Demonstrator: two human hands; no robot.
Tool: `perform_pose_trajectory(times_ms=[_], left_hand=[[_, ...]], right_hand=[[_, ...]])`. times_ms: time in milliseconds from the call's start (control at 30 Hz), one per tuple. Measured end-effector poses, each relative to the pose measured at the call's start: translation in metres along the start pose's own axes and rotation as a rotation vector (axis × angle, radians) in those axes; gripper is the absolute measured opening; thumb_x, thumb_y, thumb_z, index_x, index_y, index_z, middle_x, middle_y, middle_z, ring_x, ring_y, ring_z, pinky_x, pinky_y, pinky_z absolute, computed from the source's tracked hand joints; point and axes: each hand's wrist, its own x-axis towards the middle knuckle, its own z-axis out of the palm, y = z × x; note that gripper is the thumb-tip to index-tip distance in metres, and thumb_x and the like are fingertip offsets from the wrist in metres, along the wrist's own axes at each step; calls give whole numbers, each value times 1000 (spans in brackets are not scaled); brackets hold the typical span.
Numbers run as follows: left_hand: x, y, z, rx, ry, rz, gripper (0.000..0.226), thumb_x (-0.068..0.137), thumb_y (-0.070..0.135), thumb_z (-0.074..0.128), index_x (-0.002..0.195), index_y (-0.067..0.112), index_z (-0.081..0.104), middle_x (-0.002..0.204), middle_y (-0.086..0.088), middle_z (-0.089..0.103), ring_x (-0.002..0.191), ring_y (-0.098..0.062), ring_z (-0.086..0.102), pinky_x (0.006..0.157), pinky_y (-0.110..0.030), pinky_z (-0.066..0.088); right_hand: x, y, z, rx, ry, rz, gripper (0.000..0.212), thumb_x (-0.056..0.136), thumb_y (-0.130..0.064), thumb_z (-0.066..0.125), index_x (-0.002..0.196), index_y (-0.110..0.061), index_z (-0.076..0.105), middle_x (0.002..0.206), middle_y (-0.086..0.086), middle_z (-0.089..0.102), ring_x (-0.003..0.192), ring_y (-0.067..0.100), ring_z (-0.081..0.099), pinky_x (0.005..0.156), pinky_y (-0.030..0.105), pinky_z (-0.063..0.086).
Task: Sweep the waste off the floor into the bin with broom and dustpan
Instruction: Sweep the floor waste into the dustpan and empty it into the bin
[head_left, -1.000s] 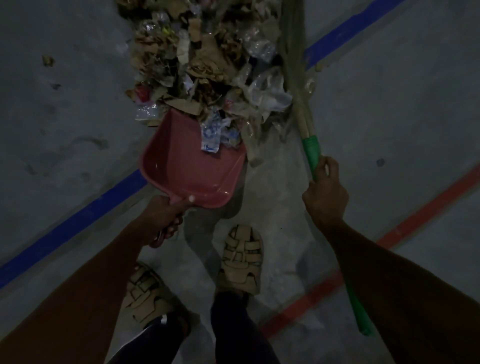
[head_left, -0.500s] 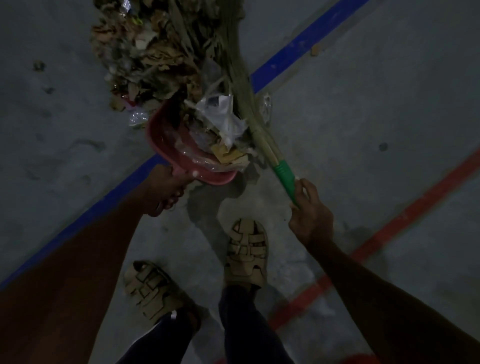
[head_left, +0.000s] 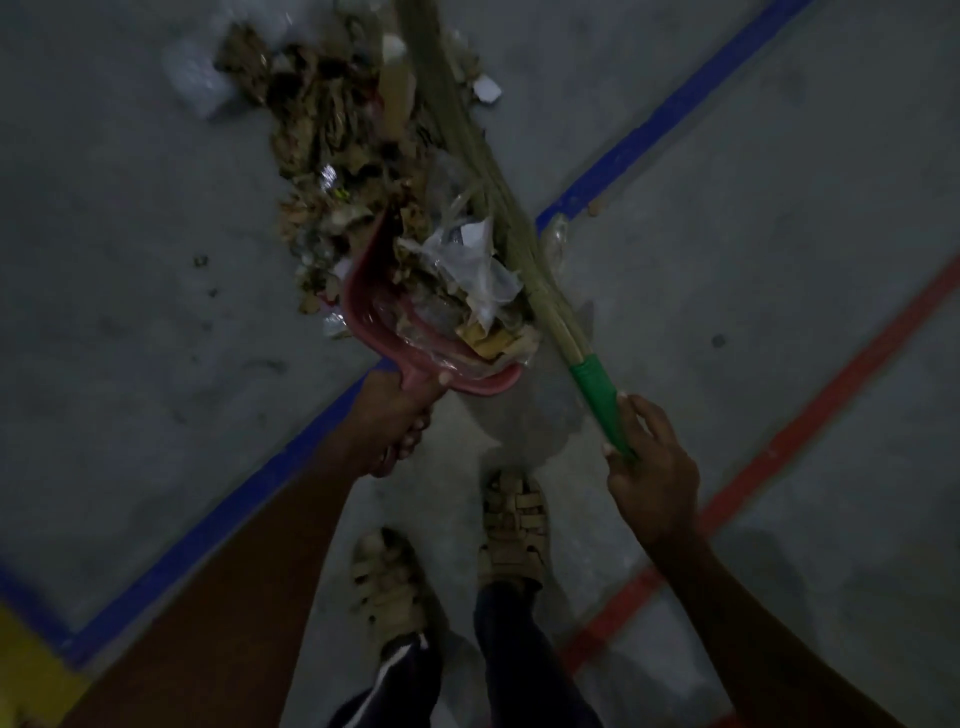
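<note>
Loading the pan. Your left hand (head_left: 397, 418) grips the handle of the red dustpan (head_left: 363, 306), fingers curled round it; the pan is tipped up on its left wall, mouth facing the waste (head_left: 332, 135) heaped on its far side. Your right hand (head_left: 652, 467) pinches the green broom (head_left: 597, 392) handle loosely, thumb and fingertips on it, the other fingers partly spread; a firmer grip would likely give the stroke more control. The bristles run along the right edge of the pan and reach far into the heap. Keep the pan's lip on the floor, lay it flatter, and draw the bristles toward you in short strokes so plastic and card already inside are not flicked out. A white scrap (head_left: 487, 89) lies right of the bristles, apart from the heap. No bin is in view.
</note>
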Motion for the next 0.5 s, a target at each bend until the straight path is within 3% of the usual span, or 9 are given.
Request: perform_pose_trajectory(times_ms=[267,500], left_hand=[[-118,79,-38,-63,42,126,48,94,40,70,64,10,46,49,-5,40,35,-15,34,43,-22,31],[-271,107,-64,-87,22,163,50,96,38,67,62,11,44,46,-4,39,36,-15,34,42,-21,30]], right_hand=[[-7,-101,-106,171,105,-5,63,76,-11,70,137,-17,59,135,-4,57,96,11,63,71,22,52],[-80,-188,-229,158,111,27,70,74,-3,78,139,-20,56,138,-4,56,106,8,57,79,25,55]])
